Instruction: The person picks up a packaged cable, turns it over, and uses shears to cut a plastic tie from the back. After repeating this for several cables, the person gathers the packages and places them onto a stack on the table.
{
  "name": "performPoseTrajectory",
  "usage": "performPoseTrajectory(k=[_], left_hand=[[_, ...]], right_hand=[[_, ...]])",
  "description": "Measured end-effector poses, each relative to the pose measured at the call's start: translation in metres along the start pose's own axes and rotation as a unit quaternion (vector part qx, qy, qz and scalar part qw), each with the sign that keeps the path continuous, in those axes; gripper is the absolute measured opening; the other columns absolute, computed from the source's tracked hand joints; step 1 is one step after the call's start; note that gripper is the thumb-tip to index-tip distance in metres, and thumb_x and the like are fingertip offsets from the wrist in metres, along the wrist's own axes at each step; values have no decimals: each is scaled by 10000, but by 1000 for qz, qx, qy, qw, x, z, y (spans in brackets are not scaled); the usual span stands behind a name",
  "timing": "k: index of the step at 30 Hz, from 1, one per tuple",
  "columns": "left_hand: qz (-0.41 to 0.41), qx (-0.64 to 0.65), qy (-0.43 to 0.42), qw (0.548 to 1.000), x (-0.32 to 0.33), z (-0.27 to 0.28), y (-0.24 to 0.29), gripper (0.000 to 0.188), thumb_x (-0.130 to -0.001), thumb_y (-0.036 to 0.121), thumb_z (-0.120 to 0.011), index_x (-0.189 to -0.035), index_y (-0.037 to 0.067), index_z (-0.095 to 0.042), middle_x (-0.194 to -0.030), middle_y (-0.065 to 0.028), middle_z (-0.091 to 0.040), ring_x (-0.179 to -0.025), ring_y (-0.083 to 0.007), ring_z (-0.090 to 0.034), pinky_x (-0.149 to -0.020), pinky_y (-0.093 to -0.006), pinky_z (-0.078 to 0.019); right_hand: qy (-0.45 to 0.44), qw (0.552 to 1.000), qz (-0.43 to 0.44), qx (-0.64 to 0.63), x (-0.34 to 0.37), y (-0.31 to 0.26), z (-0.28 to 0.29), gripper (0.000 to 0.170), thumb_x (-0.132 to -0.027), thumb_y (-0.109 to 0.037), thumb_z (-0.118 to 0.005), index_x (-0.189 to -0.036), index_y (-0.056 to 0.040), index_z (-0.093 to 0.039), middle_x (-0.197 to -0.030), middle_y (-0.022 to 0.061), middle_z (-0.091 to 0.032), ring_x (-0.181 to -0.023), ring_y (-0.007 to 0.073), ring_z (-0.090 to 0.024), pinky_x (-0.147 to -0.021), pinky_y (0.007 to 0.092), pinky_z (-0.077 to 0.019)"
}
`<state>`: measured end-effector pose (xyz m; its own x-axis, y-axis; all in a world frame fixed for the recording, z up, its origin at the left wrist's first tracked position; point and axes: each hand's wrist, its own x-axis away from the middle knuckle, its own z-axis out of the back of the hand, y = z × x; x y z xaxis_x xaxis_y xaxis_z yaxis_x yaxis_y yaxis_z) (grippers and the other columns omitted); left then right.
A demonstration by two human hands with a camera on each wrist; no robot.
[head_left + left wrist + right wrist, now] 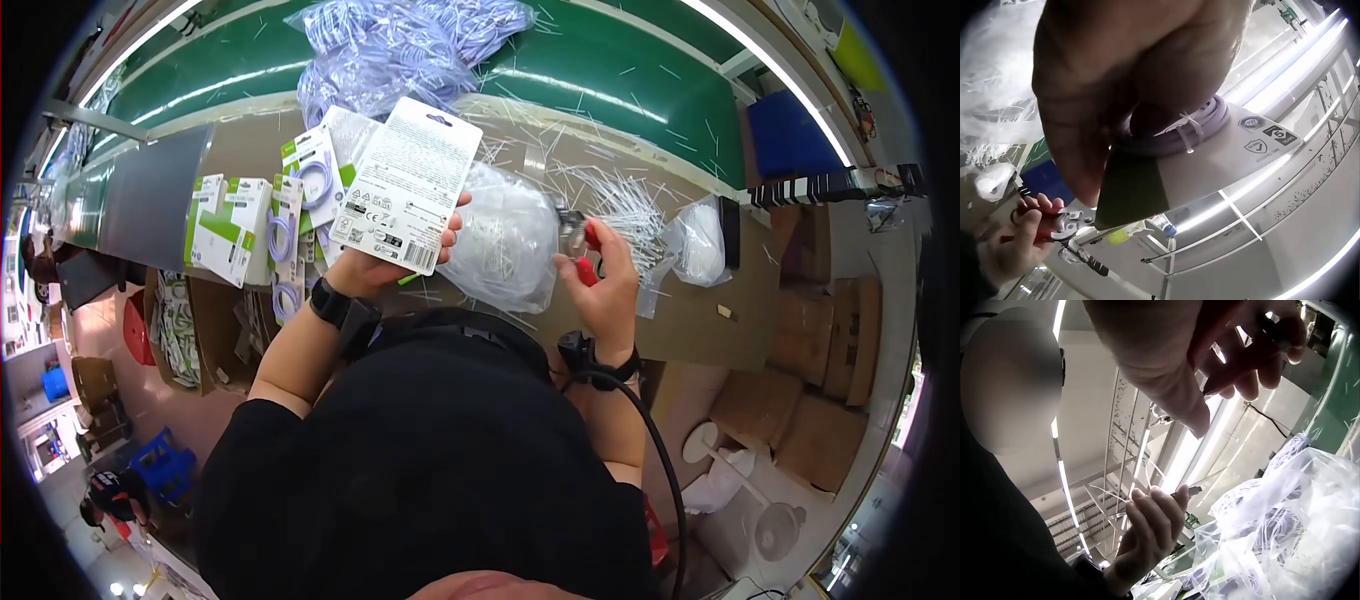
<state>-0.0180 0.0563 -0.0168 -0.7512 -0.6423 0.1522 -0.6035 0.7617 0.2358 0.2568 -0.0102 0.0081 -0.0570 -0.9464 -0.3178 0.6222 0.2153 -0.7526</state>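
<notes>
My left hand [368, 268] holds up a white and green packaging card [412, 185], its printed back facing the head camera. On the card's other side, a coiled lilac cable [1213, 125] shows in the left wrist view, with a clear cable tie [1185, 139] around the coil. Thin tie ends [1109, 492] stick out beside the left hand in the right wrist view. My right hand [610, 292] grips red-handled cutters [1060, 226] by the handles, their metal head pointing away from the palm. The cutters are apart from the card.
A clear bag of white ties [505, 245] lies between the hands. Loose ties [625, 210] spread to the right, by a smaller bag [698, 245]. Carded cables [285, 235] lie at left, above a carton [215, 350]. Bagged lilac cables [385, 55] lie at the back.
</notes>
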Motion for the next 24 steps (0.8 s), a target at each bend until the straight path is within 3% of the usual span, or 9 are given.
performPoseTrajectory(k=[4, 6, 10, 16, 17, 20, 24], left_hand=[[25, 40, -31, 998, 21, 8, -21, 709, -916, 486, -424, -1341, -71, -307, -1130, -218, -539, -945, -307, -607, -841, -410, -515], [14, 52, -61, 997, 28, 8, -28, 721, -919, 500, -405, -1338, -78, -302, -1181, -262, -511, -1001, -363, -593, -881, -454, -501], [0, 58, -76, 995, 39, -7, -37, 710, -922, 485, -402, -1331, -87, -300, -1214, -304, -474, -1030, -390, -577, -891, -473, -494], [-1, 43, -53, 998, 45, 0, -48, 699, -929, 475, -393, -1329, -90, -299, -1230, -303, -463, -1031, -396, -575, -885, -473, -498], [5, 45, -45, 998, 45, 1, -48, 693, -932, 470, -388, -1331, -89, -297, -1230, -303, -463, -1032, -396, -574, -886, -474, -497], [22, 56, -48, 997, 43, -4, -51, 680, -940, 460, -377, -1336, -86, -295, -1222, -298, -473, -1029, -393, -577, -886, -474, -497], [39, 66, -59, 995, 36, -12, -57, 658, -950, 449, -367, -1340, -77, -299, -1194, -289, -501, -1009, -380, -591, -877, -469, -505]], right_hand=[[-82, 979, 91, 162, 4, -44, 9, 527, -643, -116, -741, -1136, -55, -565, -1028, 86, -599, -946, 253, -554, -823, 367, -422], [-88, 978, 93, 165, 9, -48, 7, 534, -629, -114, -741, -1132, -62, -569, -1031, 83, -600, -955, 262, -549, -830, 374, -413], [-103, 975, 100, 171, 14, -52, 6, 545, -606, -114, -741, -1125, -79, -577, -1033, 76, -601, -971, 278, -542, -842, 387, -396], [-110, 967, 116, 196, 19, -56, 10, 537, -616, -124, -745, -1125, -81, -580, -1015, 74, -602, -959, 273, -547, -836, 386, -405], [-109, 968, 116, 195, 20, -54, 10, 537, -616, -124, -745, -1125, -81, -580, -1015, 74, -602, -959, 273, -547, -836, 386, -405], [-218, 966, -17, 137, 25, -46, 9, 534, -618, -110, -740, -1128, -73, -583, -1012, 78, -602, -941, 276, -550, -837, 386, -415], [-119, 992, 9, 31, 25, -42, 11, 540, -616, -97, -733, -1134, -68, -583, -1011, 82, -603, -929, 281, -552, -838, 386, -423]])
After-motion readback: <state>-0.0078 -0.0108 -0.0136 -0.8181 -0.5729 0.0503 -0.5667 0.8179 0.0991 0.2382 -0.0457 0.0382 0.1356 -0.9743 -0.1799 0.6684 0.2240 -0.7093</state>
